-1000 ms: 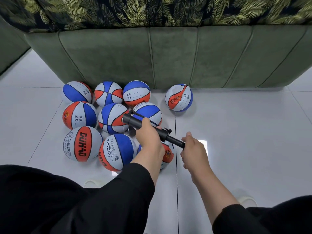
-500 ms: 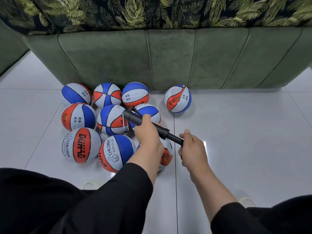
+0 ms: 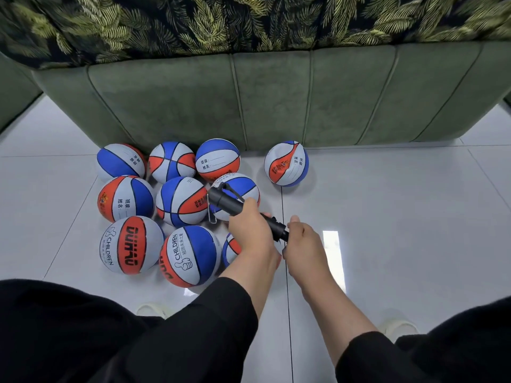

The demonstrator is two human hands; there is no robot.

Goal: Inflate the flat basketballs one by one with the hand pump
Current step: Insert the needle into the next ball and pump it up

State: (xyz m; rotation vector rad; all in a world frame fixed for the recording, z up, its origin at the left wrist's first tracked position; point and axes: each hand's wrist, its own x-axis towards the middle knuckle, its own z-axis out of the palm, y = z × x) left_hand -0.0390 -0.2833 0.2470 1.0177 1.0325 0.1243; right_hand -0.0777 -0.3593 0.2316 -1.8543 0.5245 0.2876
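The hand pump (image 3: 232, 204) is a black tube held at a slant above the balls, its far end up and to the left over a blue-and-white ball (image 3: 243, 189), its near end down and to the right between my hands. A thin black hose loops off the far end, and a small wire clip hangs from the barrel there. My left hand (image 3: 250, 230) is wrapped round the middle of the barrel, fingers curled fully about it. My right hand (image 3: 304, 241) is closed round the handle end, which is hidden inside my fist; only a short black collar shows between the two hands, so they sit just beside each other. The basketballs are red, white and blue, clustered on the pale tiled floor (image 3: 387, 217) against the foot of a green sofa (image 3: 276, 100). One ball with a dented, creased skin (image 3: 286, 163) lies apart to the right of the cluster, close to the sofa. The DUHAO ball (image 3: 132, 245) and the CHILDREN ball (image 3: 190, 255) sit nearest me on the left, touching each other. Another ball (image 3: 231, 248) is mostly hidden under my left wrist; I cannot tell whether the pump is joined to any ball. My black sleeves and trousers fill the bottom of the view.
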